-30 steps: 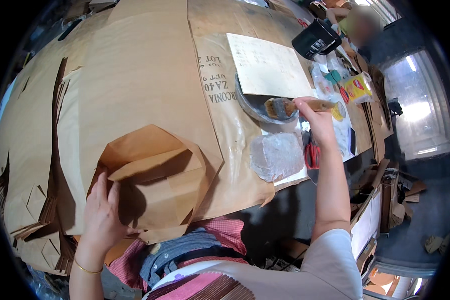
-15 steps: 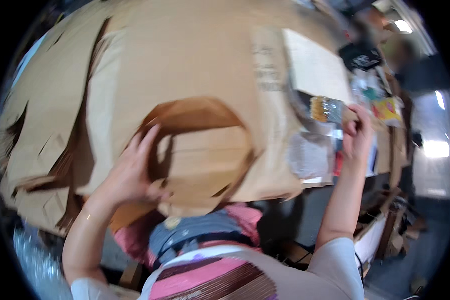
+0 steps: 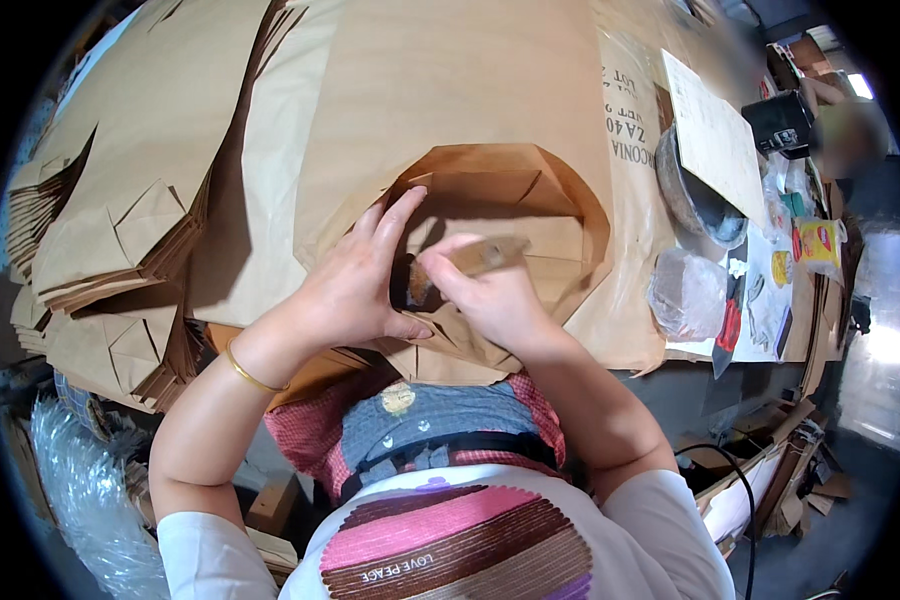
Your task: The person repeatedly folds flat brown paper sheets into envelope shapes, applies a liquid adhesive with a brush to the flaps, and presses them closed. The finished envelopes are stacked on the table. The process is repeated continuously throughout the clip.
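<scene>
A large brown paper bag (image 3: 460,80) lies flat before me, its near end folded out into a wide, rounded opening. My left hand (image 3: 355,275) spreads its fingers over the left side of that opening, fingertips on the inner folds and thumb by the near edge. Inside the opening, my right hand (image 3: 495,305) is closed around a flat brush with a wooden handle (image 3: 503,253). The brush's bristles point left, toward the inner folds beside my left palm, and are partly hidden by my fingers.
Stacked folded paper bags (image 3: 120,235) lie at left. On the right are a basin (image 3: 680,195) partly under a pale board (image 3: 710,140), a clear plastic bag (image 3: 688,295), a red-handled tool (image 3: 730,320) and a yellow packet (image 3: 818,243). Plastic film (image 3: 90,500) bulges at lower left.
My right hand has brought the brush left from beside the basin into the bag's opening. My left hand stays at the opening's left side. The view has shifted.
</scene>
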Demonstrator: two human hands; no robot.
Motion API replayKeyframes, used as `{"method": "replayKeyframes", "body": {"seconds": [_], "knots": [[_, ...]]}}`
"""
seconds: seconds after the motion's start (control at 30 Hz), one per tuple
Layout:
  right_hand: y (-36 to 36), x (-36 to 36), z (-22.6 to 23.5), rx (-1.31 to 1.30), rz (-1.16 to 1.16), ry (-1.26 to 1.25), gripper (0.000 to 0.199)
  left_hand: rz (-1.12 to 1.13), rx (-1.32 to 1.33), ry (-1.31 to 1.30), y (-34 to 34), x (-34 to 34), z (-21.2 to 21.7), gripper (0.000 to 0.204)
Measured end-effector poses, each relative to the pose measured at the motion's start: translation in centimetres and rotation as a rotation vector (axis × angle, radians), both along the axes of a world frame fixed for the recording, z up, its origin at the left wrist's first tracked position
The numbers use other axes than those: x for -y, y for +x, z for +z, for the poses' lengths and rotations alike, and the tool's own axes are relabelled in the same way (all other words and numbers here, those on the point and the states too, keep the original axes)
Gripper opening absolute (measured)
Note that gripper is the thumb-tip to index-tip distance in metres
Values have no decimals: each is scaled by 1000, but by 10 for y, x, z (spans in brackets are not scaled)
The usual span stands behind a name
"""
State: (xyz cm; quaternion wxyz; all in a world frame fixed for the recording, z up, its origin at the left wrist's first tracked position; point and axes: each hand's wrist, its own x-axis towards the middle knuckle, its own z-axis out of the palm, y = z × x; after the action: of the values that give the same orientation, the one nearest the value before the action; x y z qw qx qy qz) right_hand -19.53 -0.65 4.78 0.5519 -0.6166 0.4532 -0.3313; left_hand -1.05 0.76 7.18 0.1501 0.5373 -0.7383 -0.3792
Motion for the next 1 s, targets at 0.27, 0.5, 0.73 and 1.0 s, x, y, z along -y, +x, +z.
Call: {"method": "replayKeyframes", "body": {"seconds": [0.27,0.5,0.73,1.0], "knots": [[-88,13,39,-485,-190,-367,10,31,-18,-13,-1,-3,5,116],[-119,-3,64,-282,-245,-121,8,-61,224,-5,3,7,13,69],[-73,34,56,-375,480,-683,22,-239,382,-171,13,2,2,51],[-81,57,41,-340,448,-602,18,-185,257,-41,10,1,8,33]]}}
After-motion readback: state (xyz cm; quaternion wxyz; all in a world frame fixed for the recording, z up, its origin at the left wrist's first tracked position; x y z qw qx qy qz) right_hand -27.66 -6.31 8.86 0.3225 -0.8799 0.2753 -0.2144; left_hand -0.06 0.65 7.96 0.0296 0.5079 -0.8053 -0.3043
